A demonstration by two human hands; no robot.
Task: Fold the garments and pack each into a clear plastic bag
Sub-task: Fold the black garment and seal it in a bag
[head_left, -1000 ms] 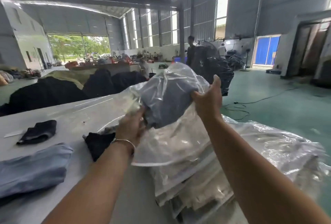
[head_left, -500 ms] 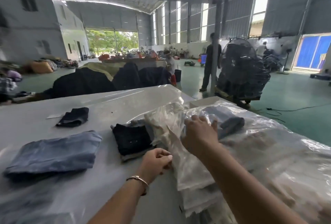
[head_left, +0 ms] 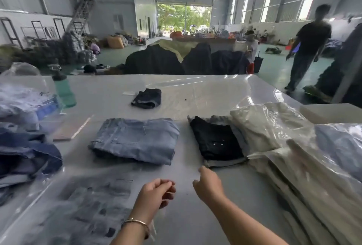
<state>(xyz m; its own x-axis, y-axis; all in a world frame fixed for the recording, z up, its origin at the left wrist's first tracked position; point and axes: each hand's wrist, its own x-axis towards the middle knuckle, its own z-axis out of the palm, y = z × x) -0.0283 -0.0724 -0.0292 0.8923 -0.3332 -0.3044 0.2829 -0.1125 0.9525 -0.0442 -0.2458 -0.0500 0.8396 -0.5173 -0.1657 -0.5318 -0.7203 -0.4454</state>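
— Left hand (head_left: 154, 195)? 
— Low over the bench (head_left: 215, 92), fingers loosely curled, grip narrow, holding nothing plainly seen; thin bangle (head_left: 137, 223) on the wrist.

— And the right hand (head_left: 208, 186)? 
— Just beside the left, reaching forward, fingers bent, grip empty as far as visible. Hovering near the front edge of the black folded garment (head_left: 215, 139), not touching.

— Closest cloth? 
— That black piece, lying flat on a grey one, right of centre. Left of it, apart by a strip of bare bench, folded light-blue jeans (head_left: 135, 141), unbagged.

— Under the arms? 
— A clear plastic sheet or bag with grey fabric beneath (head_left: 84, 205), blurred; cannot tell which.

— Packed goods? 
— Right side: a stack of bagged garments (head_left: 293, 176), mostly pale, sloping toward the near corner. On top at the far right, a grey-blue garment in a clear bag (head_left: 338, 143).

— Farther out? 
— A small dark folded piece (head_left: 147, 98) alone mid-bench, next to a white slip. Far left, a green bottle (head_left: 64, 92) upright, a heap of blue denim (head_left: 27, 156) and crumpled plastic.

— Beyond the bench? 
— Dark clothing piles (head_left: 176, 60), green floor, an open doorway with trees, one person in dark clothes (head_left: 307, 47) standing at right.
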